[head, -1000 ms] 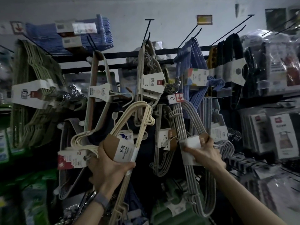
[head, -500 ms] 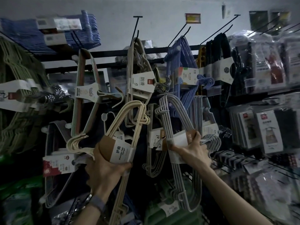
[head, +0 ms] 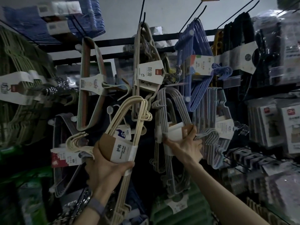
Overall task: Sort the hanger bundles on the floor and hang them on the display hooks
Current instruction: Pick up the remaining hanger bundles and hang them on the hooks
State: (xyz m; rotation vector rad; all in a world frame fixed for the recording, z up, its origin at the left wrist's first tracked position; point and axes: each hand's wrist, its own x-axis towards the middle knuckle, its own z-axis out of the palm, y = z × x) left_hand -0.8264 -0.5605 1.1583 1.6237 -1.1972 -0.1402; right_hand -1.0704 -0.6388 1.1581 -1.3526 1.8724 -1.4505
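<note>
Well, nearest me the left hand (head: 108, 172) grips the cream hanger bundle (head: 123, 114) round its paper sleeve, well beneath the black rail (head: 113, 43), waiting its turn. Just beyond, the right hand (head: 188, 148) pinches the grey hanger bundle (head: 177, 98) by its sleeve. It has lifted that bundle closer under the rail than a moment ago, and the small price tag seen at its top is now covered. I'd say one bundle is nearly hung. Whether its loop has caught a peg I can't tell: it's dim and crowded. Above the rail, long hooks (head: 191, 15) run out of sight.
</note>
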